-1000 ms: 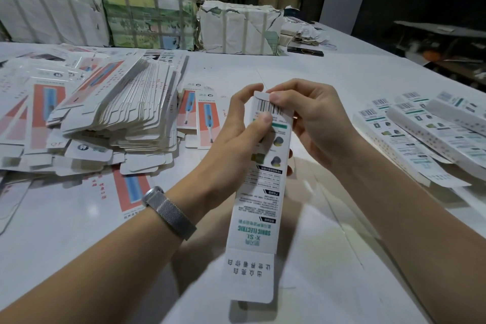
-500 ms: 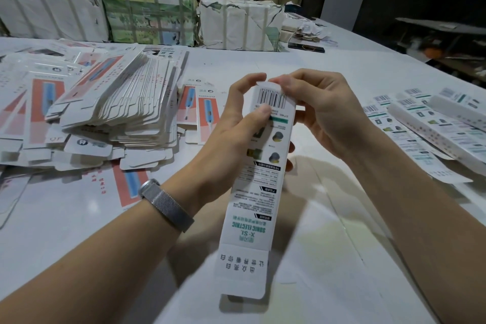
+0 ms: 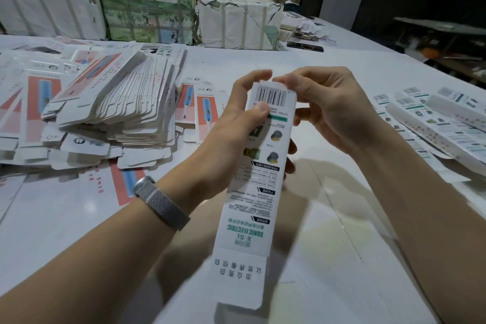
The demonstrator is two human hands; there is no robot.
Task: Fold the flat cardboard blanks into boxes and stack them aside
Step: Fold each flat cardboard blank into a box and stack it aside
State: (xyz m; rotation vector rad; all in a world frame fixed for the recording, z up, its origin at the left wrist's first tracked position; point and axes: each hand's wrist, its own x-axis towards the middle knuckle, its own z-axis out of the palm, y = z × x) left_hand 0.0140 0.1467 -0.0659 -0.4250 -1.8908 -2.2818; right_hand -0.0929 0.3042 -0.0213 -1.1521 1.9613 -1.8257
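A long white printed cardboard box [image 3: 259, 166] is up off the white tabletop [image 3: 328, 258], gripped by the left hand [image 3: 231, 139] while the right hand [image 3: 323, 110] pinches its barcode end; its lower flap hangs open. Finished boxes [image 3: 447, 123] lie beyond the right fingers [image 3: 286, 81], a thick pile of flat blanks [image 3: 113, 102] outside the left. Since half a second ago, the box has tilted slightly.

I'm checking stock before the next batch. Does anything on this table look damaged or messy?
Yes. The white-wrapped bundle at the far edge of the table has torn, peeling paper. The stack of flat blanks on the left leans and fans out untidily. The box in both hands looks intact.
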